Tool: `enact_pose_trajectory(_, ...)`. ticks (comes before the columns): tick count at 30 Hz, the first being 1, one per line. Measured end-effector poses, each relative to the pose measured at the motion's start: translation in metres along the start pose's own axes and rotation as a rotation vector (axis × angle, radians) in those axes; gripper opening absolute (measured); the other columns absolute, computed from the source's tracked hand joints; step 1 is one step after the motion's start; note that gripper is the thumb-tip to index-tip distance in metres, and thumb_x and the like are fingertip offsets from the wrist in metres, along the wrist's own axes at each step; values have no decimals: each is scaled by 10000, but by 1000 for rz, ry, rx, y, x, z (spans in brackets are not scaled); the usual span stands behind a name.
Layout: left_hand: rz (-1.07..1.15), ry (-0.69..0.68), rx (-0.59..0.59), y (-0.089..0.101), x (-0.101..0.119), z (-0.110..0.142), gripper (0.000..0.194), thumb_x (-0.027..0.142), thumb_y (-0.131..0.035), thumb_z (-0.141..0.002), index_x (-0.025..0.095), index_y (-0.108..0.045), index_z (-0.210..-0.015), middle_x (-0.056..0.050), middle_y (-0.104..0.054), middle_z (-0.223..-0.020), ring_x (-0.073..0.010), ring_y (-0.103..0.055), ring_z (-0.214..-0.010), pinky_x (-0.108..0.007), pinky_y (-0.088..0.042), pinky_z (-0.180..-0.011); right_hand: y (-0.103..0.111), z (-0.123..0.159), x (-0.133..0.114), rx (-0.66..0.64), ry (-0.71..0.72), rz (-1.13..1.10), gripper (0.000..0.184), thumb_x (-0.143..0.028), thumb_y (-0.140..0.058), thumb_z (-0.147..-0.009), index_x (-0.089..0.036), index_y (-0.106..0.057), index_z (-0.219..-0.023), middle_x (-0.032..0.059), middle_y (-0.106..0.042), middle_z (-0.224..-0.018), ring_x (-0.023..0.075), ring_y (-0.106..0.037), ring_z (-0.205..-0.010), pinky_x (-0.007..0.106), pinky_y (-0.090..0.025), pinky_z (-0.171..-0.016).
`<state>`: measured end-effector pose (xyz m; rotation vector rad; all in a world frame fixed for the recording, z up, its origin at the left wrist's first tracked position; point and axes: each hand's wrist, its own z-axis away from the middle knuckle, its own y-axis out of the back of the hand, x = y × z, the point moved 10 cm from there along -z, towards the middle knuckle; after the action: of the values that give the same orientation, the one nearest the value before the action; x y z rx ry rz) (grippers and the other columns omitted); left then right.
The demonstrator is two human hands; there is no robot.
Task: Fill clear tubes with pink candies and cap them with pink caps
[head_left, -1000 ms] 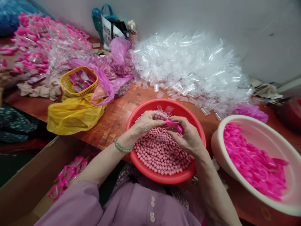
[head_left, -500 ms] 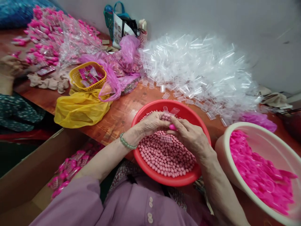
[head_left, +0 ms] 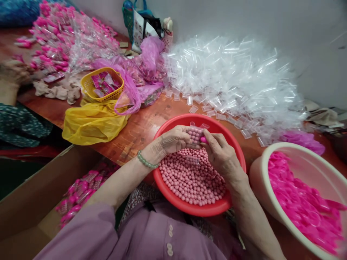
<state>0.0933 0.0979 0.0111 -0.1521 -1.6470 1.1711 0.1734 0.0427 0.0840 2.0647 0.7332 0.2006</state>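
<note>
- My left hand (head_left: pixel 176 140) pinches the bead-filled clear tube (head_left: pixel 194 136) at its 9 o'clock end, fingers curled against it.
- My right hand (head_left: pixel 221 153) grips a small bright pink piece (head_left: pixel 203 139) between thumb and fingers, at the tube's 3 o'clock end.
- I see the tube lying between both grips, above the pink beads (head_left: pixel 189 184), toward 12 o'clock in the red basin (head_left: pixel 163 193).
- From the basin, the heap of clear tubes (head_left: pixel 238 79) is at 1 o'clock, the pale tub (head_left: pixel 257 171) past 3, the yellow basket (head_left: pixel 108 96) at 10.
</note>
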Motion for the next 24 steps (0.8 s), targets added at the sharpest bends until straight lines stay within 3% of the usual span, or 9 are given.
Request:
enact_pose_trajectory(4, 68, 68, -111, -9, -1, 1, 448, 125, -664, -628, 89, -717, -1071, -124, -783, -1038, -267, -756, -1015, -396, -560, -971, 8, -3, 42, 168, -390, -471, 226, -341, -630, -968, -227, -653, -1162, 50, -756, -969, 167, -733, -794, 303, -616, -714)
enact_pose_trajectory(7, 72, 94, -154, -14, -2, 1, 424, 132, -667, -665, 82, -715, -1084, -123, -779, -1061, -265, -756, -1026, -389, -554, -977, 1, -16, 52, 190, -558, -795, 233, -434, -717, -901, -219, -667, -977, 16, -752, -883, 149, -726, -773, 286, -601, -723)
enact_pose_trajectory(11, 16, 79, -133, -16, -5, 1, 367, 127, -748, -699, 79, -724, -1062, -125, -781, -1013, -213, -757, -955, -331, -559, -927, -6, -35, 45, 201, -618, -931, 310, -480, -807, -802, -210, -691, -901, 1, -747, -813, 142, -712, -748, 293, -596, -752)
enact_pose_trajectory(15, -13, 43, -105, -15, -6, 2, 326, 237, -852, -704, 99, -725, -971, -97, -757, -913, -175, -733, -844, -293, -560, -830, -18, -35, 42, 160, -629, -904, 265, -449, -801, -806, -207, -719, -877, 4, -757, -807, 135, -696, -717, 281, -579, -709)
enact_pose_trajectory(24, -148, -19, -80, -12, -3, 1, 417, 413, -877, -714, 115, -650, -897, -32, -638, -846, -109, -636, -743, -266, -512, -733, -6, -37, 31, 31, -392, -599, 111, -314, -683, -909, -230, -748, -943, 22, -783, -889, 178, -739, -831, 342, -587, -816)
